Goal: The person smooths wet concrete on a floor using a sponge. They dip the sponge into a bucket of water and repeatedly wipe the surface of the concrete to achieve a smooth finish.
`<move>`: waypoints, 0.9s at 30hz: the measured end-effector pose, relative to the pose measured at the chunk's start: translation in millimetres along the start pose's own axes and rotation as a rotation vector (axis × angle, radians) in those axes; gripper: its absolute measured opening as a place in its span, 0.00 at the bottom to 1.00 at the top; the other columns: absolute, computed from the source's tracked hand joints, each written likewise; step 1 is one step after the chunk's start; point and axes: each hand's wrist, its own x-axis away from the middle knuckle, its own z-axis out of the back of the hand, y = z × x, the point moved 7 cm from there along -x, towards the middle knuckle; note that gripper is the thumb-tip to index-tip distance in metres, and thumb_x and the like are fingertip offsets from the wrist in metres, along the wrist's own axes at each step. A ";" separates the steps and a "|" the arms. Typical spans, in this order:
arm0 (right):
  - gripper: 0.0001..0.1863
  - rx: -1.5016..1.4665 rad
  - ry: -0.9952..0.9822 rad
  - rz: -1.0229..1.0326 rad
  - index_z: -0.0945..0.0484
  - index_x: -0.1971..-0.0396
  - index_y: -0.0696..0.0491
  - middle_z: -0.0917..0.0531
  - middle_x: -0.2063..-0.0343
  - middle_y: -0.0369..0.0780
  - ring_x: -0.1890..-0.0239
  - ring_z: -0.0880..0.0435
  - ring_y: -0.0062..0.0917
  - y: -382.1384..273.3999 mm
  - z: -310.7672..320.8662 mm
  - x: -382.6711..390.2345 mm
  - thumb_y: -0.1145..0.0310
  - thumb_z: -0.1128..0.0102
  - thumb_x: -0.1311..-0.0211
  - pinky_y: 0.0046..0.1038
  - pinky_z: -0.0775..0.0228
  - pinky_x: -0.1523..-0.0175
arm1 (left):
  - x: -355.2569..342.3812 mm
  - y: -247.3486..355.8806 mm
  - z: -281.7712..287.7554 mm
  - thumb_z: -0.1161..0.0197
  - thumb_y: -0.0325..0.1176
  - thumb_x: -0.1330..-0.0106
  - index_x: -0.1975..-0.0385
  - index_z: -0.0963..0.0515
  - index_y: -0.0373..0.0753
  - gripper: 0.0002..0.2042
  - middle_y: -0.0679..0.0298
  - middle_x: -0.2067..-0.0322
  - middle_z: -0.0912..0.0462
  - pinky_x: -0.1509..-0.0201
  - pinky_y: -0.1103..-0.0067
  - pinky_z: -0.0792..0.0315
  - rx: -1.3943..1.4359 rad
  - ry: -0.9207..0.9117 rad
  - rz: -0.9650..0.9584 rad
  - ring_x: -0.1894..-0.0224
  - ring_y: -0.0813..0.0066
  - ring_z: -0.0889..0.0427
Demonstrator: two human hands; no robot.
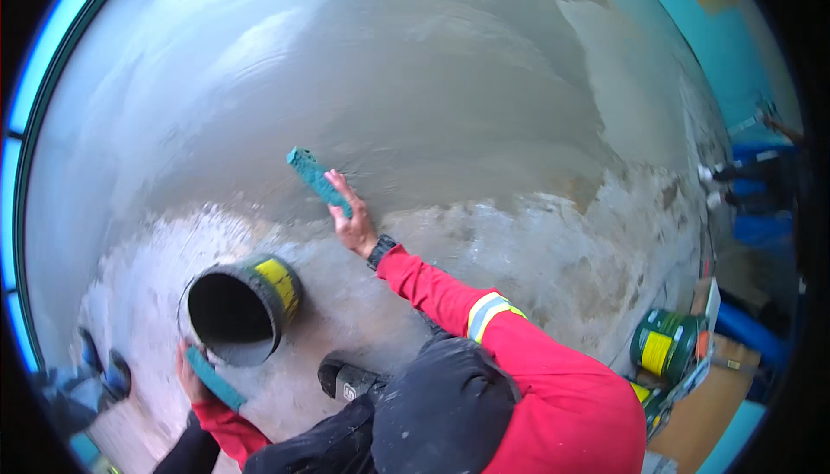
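Note:
My right hand [350, 223], in a red sleeve with a dark watch, grips a speckled teal float [311, 171] over the smeared wet grey floor coating [432, 111]. Down at the lower left, my left hand [188, 375] has its fingers round a second long teal tool [216, 383]. Just above that hand stands a dark bucket [285, 297] with a yellow label, its interior in shadow. A paler, rougher strip of floor [519, 267] runs between me and the smoother coating. My dark knee [441, 405] and shoe fill the bottom middle.
Another person's shoes [117, 375] are at the lower left. At the right edge a person in dark trousers [752, 171] holds a tool. Green buckets [666, 336] stand by cardboard [709, 413] at the lower right. A glazed frame [35, 85] curves along the left rim.

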 end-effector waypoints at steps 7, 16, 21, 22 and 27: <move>0.27 -0.633 -0.389 -0.003 0.34 0.41 0.57 0.24 0.48 0.40 0.49 0.25 0.27 -151.9 21.7 -15.4 0.80 0.59 0.43 0.24 0.36 0.43 | -12.8 -21.3 -47.7 0.49 0.41 0.30 0.62 0.22 0.34 0.15 0.66 0.69 0.21 0.57 0.76 0.31 -0.004 -0.080 0.084 0.65 0.74 0.25; 0.13 0.931 -1.404 0.726 0.25 0.63 0.58 0.18 0.69 0.47 0.66 0.16 0.38 -273.6 -139.6 52.7 0.72 0.46 0.51 0.35 0.25 0.60 | 7.2 -26.9 -64.3 0.49 0.41 0.30 0.58 0.24 0.38 0.14 0.68 0.71 0.21 0.69 0.85 0.30 0.638 -0.071 0.323 0.72 0.84 0.26; 0.13 1.111 -1.125 1.034 0.24 0.63 0.55 0.17 0.67 0.45 0.63 0.16 0.41 -220.6 -211.4 96.2 0.65 0.47 0.44 0.48 0.27 0.57 | 48.6 -98.1 -38.4 0.54 0.43 0.28 0.58 0.24 0.36 0.17 0.59 0.65 0.20 0.63 0.81 0.28 0.687 0.282 0.350 0.69 0.78 0.24; 0.13 1.099 -1.133 1.035 0.24 0.63 0.55 0.17 0.67 0.45 0.63 0.16 0.41 -212.8 -219.5 106.7 0.65 0.47 0.44 0.48 0.27 0.57 | 65.4 -130.1 -25.3 0.54 0.43 0.27 0.58 0.23 0.36 0.17 0.58 0.64 0.19 0.60 0.79 0.28 0.633 0.407 0.363 0.67 0.76 0.24; 0.29 1.008 -1.688 0.659 0.30 0.42 0.47 0.35 0.40 0.53 0.36 0.39 0.46 -111.1 -213.0 118.1 0.57 0.47 0.46 0.57 0.54 0.35 | 110.5 -182.5 -17.7 0.51 0.41 0.29 0.57 0.26 0.31 0.17 0.57 0.62 0.21 0.47 0.73 0.33 0.151 0.533 0.380 0.58 0.66 0.24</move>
